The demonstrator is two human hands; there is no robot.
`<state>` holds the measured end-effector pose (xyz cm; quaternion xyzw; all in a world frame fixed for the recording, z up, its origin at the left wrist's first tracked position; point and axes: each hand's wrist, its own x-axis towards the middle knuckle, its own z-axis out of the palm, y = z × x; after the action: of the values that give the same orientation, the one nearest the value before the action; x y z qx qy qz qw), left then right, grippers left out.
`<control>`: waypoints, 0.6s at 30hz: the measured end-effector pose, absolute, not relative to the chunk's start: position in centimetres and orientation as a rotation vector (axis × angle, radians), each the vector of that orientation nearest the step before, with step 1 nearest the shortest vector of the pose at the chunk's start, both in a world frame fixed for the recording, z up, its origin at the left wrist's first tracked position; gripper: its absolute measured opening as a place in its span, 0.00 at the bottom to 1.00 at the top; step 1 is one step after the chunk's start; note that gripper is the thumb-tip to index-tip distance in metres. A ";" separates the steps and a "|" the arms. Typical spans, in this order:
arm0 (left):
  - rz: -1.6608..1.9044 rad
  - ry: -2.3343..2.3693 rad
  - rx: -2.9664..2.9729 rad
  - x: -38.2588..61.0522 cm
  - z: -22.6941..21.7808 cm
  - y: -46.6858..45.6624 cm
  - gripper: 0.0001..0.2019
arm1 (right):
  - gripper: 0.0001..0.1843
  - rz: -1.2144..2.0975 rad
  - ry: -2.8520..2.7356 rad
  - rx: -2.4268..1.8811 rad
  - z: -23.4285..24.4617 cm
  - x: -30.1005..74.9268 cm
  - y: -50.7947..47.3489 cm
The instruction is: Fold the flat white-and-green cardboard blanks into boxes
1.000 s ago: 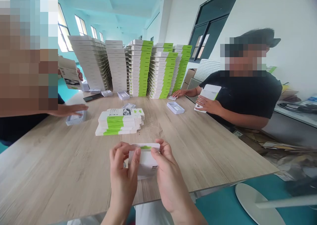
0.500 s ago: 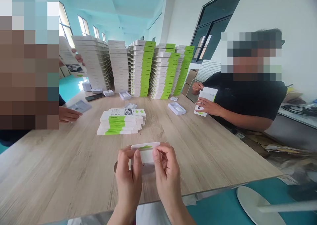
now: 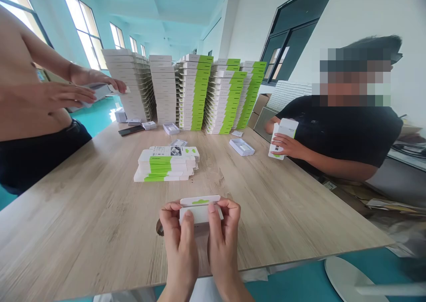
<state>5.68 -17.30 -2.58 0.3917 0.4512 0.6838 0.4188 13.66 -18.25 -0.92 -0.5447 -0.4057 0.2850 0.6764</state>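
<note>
**Work at the table, viewed from the wearer's head, left to right.** Far left of the hands, a co-worker's hands [image 3: 96,87] are held over a pale flat tray [image 3: 97,92] above the wooden table [image 3: 83,217], fingers extended on it. Farther ahead and left of the hands lies a dark phone [image 3: 131,131]. Straight ahead at the far end stand about five tall columns of boxes [image 3: 193,93], some showing green bands, which account for most of the visible boxes. Nearer, directly ahead of the hands, is a low stack of green-banded boxes [image 3: 165,164], only a few layers high beside the columns. The left hand [image 3: 178,244] and right hand [image 3: 223,249] are both closed in a pinch on the white box [image 3: 199,214], thumbs on its near face and fingers behind it; the box is held upright just above the tabletop, its green mark along the top edge. Ahead and right of the hands, an open white tray [image 3: 242,147] lies loose. Farther right, a second co-worker's hand [image 3: 286,146] grips an upright white carton [image 3: 282,138].
</note>
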 end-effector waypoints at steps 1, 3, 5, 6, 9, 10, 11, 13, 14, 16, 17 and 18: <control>1.719 1.132 0.970 5.7 -2.6 -17.3 0.14 | 0.24 0.672 -0.870 -1.210 -1.2 13.4 -18.3; 1.748 1.140 0.970 5.9 -2.8 -17.2 0.13 | 0.25 0.723 -0.806 -1.184 -1.4 13.0 -18.3; 1.840 1.157 1.029 6.1 -3.2 -17.0 0.13 | 0.27 0.744 -0.776 -1.172 -1.2 12.8 -18.2; 1.898 1.163 1.067 6.2 -3.4 -16.9 0.13 | 0.28 0.743 -0.779 -1.175 -0.9 12.8 -18.1; 2.028 1.180 1.143 6.6 -4.4 -16.4 0.14 | 0.27 0.732 -0.865 -1.220 -0.2 12.9 -17.9; 2.040 1.183 1.139 6.7 -4.6 -16.3 0.15 | 0.27 0.732 -0.909 -1.236 -0.1 13.0 -17.8; 2.038 1.184 1.129 6.8 -4.7 -16.3 0.15 | 0.26 0.719 -0.951 -1.246 0.0 13.1 -17.8; 1.983 1.159 1.135 6.8 -4.5 -16.5 0.18 | 0.22 0.567 -1.027 -1.260 -0.2 13.3 -17.7; 1.930 1.132 1.152 6.6 -4.2 -16.8 0.20 | 0.20 0.398 -1.066 -1.273 -0.3 13.5 -17.7; 1.779 1.078 1.217 6.1 -3.3 -17.4 0.23 | 0.15 -0.050 -1.179 -1.270 -0.3 14.1 -17.6; 1.687 1.054 1.262 5.8 -2.8 -17.7 0.22 | 0.11 -0.246 -1.275 -1.228 -0.1 14.5 -17.5; 1.601 1.034 1.313 5.5 -2.3 -18.0 0.20 | 0.09 -0.368 -1.400 -1.156 0.2 15.0 -17.5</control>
<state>5.45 -18.02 -2.31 0.5195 0.4091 0.6335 0.4019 14.99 -17.50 0.21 -0.4990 -0.6040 -0.1588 0.6008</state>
